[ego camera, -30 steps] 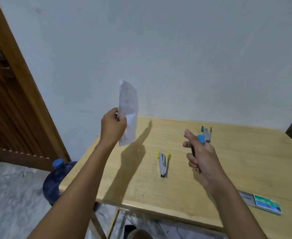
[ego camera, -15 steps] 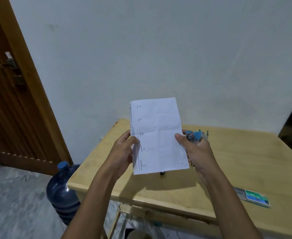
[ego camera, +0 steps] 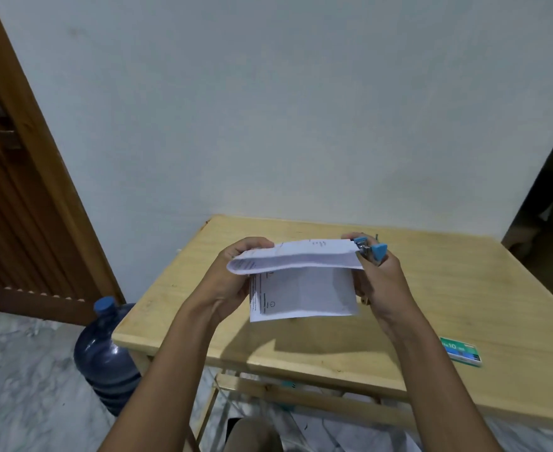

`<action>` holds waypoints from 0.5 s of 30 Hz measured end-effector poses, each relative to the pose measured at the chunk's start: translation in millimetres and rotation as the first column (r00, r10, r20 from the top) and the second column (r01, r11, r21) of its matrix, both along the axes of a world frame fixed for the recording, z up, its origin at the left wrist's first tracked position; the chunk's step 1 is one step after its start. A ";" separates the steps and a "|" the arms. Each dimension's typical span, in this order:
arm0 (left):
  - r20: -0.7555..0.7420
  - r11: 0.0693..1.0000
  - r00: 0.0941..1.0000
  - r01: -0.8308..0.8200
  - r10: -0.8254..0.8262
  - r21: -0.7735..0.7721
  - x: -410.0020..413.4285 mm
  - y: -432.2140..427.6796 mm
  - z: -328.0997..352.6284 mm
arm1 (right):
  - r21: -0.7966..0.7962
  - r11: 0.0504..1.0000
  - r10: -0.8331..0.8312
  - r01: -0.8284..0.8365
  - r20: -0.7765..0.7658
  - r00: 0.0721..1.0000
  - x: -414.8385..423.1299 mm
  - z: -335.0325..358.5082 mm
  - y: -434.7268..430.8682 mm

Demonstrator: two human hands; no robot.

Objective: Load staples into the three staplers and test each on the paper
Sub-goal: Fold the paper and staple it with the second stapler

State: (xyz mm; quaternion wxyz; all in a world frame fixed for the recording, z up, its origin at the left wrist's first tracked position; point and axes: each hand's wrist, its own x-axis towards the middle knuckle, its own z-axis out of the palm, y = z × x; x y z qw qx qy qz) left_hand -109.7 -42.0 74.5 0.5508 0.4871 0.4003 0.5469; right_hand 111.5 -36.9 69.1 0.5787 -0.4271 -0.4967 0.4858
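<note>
Forearms bare, I reach up from the bottom of the view over the near edge of a pale wooden table (ego camera: pixel 431 305). A green and blue staple box (ego camera: pixel 461 351) lies flat by that near edge, to the right of my right arm and well apart from both hands.

Above the middle of the tabletop, my left hand (ego camera: pixel 236 278) pinches the paper (ego camera: pixel 301 288) at its upper left, fingers curled over the top of the sheet. The sheet is bent over along its top, the upper part curling toward me while the lower part hangs down, with printed lines along its left margin.

My right hand (ego camera: pixel 382 282) is wrapped around the blue stapler (ego camera: pixel 371 251), which points left with its metal nose at the paper's top right corner. Whether the nose is already closed on the sheet, I cannot tell. The other two staplers are not clearly visible from here.

On the floor to the table's left stands a dark blue water jug (ego camera: pixel 105 353) with a blue cap. Beyond it is a brown wooden door (ego camera: pixel 14 207), and a plain white wall (ego camera: pixel 301 109) fills the background.
</note>
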 end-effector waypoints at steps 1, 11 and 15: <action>0.024 1.000 1.000 0.008 -0.008 -0.006 -1.2 0.5 -1.3 | -0.008 1.000 -0.015 0.015 0.011 1.000 0.7 -0.9 0.2; -0.132 0.993 0.988 -0.073 0.084 0.090 -0.1 -3.1 8.4 | -0.105 0.994 0.010 -0.003 0.070 0.997 12.6 2.2 -0.8; 0.014 0.993 1.000 0.024 -0.022 -0.118 -8.0 -2.8 12.1 | -0.081 0.993 -0.082 0.087 0.063 0.995 14.9 5.1 0.6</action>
